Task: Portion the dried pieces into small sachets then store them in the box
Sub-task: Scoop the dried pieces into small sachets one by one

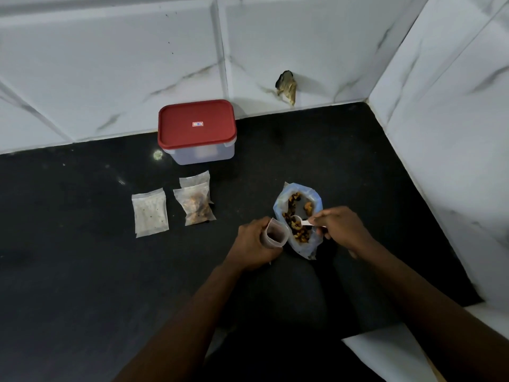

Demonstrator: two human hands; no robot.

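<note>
From the head camera I see the left hand curled round an open sachet, its mouth tipped rightward and touching the big bag of dried pieces. The right hand pinches a small white scoop dipped in that bag, just right of the mouth, so I judge the load travels left. The box stands far left, its red lid on; its sticker is too small to read.

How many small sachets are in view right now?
4. An open sachet held in the left hand, a flat sachet at the left, a filled sachet right of it, a half-hidden sachet behind that. Others may be stacked underneath.
</note>
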